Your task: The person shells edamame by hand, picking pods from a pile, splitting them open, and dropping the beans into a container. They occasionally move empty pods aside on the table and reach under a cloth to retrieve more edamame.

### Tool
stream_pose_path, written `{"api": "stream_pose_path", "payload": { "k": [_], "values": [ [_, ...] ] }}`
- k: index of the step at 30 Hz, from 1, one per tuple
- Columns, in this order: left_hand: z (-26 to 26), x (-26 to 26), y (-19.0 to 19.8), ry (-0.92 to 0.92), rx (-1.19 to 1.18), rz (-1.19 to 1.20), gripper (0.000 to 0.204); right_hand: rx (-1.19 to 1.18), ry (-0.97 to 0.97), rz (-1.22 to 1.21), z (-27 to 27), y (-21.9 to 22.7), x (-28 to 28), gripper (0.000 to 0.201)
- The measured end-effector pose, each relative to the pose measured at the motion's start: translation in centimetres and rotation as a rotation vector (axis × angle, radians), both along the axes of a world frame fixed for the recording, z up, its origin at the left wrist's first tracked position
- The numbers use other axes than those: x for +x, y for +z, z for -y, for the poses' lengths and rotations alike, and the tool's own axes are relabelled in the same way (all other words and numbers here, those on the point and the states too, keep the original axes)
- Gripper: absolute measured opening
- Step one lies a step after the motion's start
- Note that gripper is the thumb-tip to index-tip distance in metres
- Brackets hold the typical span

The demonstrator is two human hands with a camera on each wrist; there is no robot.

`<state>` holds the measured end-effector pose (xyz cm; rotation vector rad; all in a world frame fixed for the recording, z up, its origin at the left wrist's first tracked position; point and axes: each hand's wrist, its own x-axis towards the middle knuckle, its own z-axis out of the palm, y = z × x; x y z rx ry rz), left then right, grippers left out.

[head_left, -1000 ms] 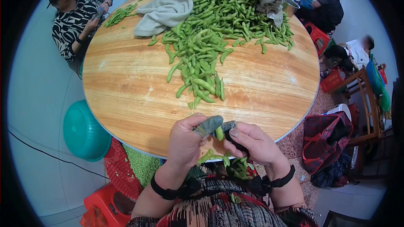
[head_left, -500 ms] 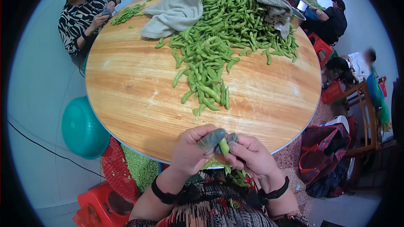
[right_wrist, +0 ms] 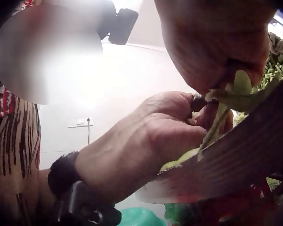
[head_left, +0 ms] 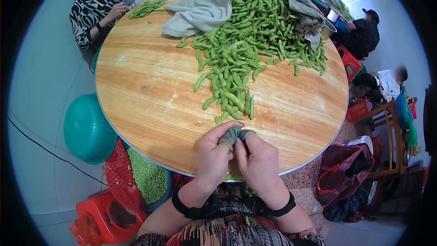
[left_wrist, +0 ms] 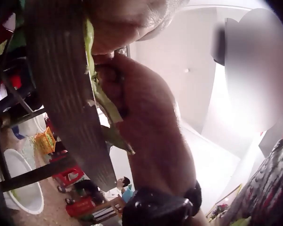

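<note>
At the table's near edge, the left hand (head_left: 214,157) and right hand (head_left: 261,157) meet, fingers curled together, grey-green covers on some fingers. Half a second ago they pinched a pod; their fingers now hide it in the head view. In the right wrist view, a small pale piece (right_wrist: 193,117) shows at the fingers of the left hand (right_wrist: 148,136), under the right hand (right_wrist: 216,42). Open green pods (right_wrist: 235,97) lie along the table edge there. Beyond the hands spreads a heap of green pods (head_left: 234,54).
Grey cloths (head_left: 200,11) lie on the round wooden table (head_left: 145,109). A teal basin (head_left: 89,130), shelled beans (head_left: 148,177), a red mesh bag (head_left: 120,177) and a red stool (head_left: 109,218) stand left; a plaid bag (head_left: 339,177) right. A person in patterned clothing (head_left: 98,9) sits far left.
The hands have drawn closer together and turned inward, covering the pod seen between them before. The head view has shifted, so the table and heap appear further right and a little lower.
</note>
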<state>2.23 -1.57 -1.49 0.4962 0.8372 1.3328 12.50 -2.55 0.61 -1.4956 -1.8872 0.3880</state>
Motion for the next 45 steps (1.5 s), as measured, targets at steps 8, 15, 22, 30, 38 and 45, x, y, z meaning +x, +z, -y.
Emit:
{"api": "stream_pose_path", "payload": {
  "k": [8, 15, 22, 30, 38, 45],
  "values": [
    [0.6, -5.1, 0.3, 0.145, 0.024, -0.154, 0.052, -0.185, 0.304, -0.133, -2.7, 1.2, 0.8, 0.014],
    [1.3, -7.2, 0.6, 0.107, 0.096, -0.107, 0.044, -0.214, 0.42, 0.607, -3.2, 1.7, -0.5, 0.033],
    [2.7, -5.6, 0.7, -0.061, 0.389, -0.966, 0.04, -0.468, 0.335, -0.711, -1.2, 0.5, 1.0, 0.015],
    [3.0, -6.4, -1.1, -0.118, 0.883, -0.926, 0.028, -1.015, 0.378, -1.341, 0.6, -0.4, 1.1, 0.013],
    [6.9, -13.8, -2.5, 0.65, 0.353, -0.869, 0.019, -0.411, 0.636, 0.023, -1.6, 2.3, 0.6, 0.027],
    [8.8, -22.3, -10.6, -0.291, -0.637, -1.943, 0.071, -0.132, 0.152, 0.565, -5.5, 2.0, -2.4, 0.033]
  ]
}}
